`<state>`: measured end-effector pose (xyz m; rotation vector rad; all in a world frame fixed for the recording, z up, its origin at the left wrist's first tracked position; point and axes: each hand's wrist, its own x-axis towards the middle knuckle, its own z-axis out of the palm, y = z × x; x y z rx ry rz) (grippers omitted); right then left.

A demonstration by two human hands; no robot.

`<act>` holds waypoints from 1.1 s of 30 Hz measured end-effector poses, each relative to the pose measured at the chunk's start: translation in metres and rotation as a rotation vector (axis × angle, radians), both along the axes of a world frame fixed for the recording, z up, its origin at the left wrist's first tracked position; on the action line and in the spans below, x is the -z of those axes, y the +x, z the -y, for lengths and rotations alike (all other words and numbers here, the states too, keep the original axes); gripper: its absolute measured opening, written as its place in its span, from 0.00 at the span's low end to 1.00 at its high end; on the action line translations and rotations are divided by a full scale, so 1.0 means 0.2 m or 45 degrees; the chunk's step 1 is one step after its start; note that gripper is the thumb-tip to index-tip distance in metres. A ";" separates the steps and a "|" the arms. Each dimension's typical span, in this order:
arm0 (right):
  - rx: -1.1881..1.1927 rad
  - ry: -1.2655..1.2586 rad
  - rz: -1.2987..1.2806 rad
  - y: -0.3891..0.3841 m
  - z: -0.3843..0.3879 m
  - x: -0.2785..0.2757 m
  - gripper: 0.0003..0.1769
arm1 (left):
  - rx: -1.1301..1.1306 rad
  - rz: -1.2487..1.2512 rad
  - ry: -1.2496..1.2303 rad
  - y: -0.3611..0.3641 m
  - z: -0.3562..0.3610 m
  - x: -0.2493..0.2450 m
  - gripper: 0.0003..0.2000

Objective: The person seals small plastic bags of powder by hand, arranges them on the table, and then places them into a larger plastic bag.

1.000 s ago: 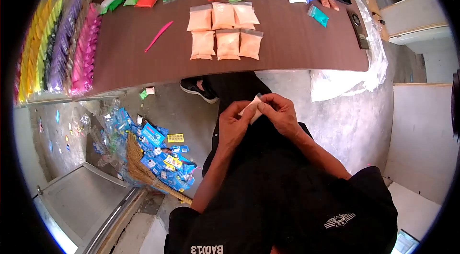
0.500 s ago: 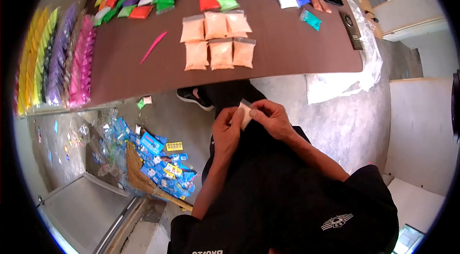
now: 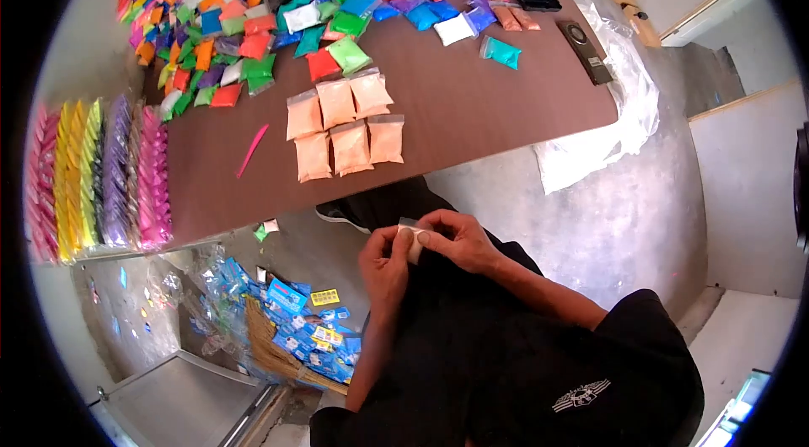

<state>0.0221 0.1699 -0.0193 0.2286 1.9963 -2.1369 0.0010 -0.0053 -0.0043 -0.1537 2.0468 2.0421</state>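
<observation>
A small clear bag of pale peach material (image 3: 415, 246) is pinched between both hands above my lap. My left hand (image 3: 388, 257) has its fingers closed on the bag's left side. My right hand (image 3: 459, 240) grips its upper right edge, thumb in front. Fingers cover much of the bag. On the brown table (image 3: 480, 123), several similar peach bags (image 3: 350, 148) lie in two rows touching each other. A thin pink tool (image 3: 252, 150) rests to their left.
Many colourful packets (image 3: 253, 21) cover the table's far side. Twisted coloured packs (image 3: 126, 177) stand at the left. A dark device (image 3: 584, 51) lies near the right edge. Below are a broom (image 3: 265, 333) and blue wrappers (image 3: 291, 312).
The view has shifted, so the table and its packets appear lower and tilted, with more packets showing. Both hands still hold the bag, their fingers slightly rearranged around it.
</observation>
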 end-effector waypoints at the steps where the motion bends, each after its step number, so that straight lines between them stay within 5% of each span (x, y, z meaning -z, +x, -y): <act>1: 0.008 -0.010 -0.011 0.01 0.00 0.00 0.14 | 0.006 0.027 0.003 0.00 0.00 -0.01 0.10; 4: 0.034 -0.101 -0.002 0.01 -0.02 0.00 0.14 | 0.019 0.060 0.004 0.00 -0.04 -0.03 0.10; 6: -0.010 0.155 0.016 0.01 -0.03 -0.03 0.10 | -0.002 0.059 -0.025 -0.01 -0.03 -0.05 0.10; 17: 0.013 -0.213 0.119 0.00 -0.06 -0.05 0.09 | 0.045 -0.031 -0.027 0.00 -0.06 -0.08 0.09; 33: 0.154 -0.299 0.172 0.02 -0.08 0.00 0.11 | 0.177 0.068 -0.049 0.02 -0.07 -0.04 0.12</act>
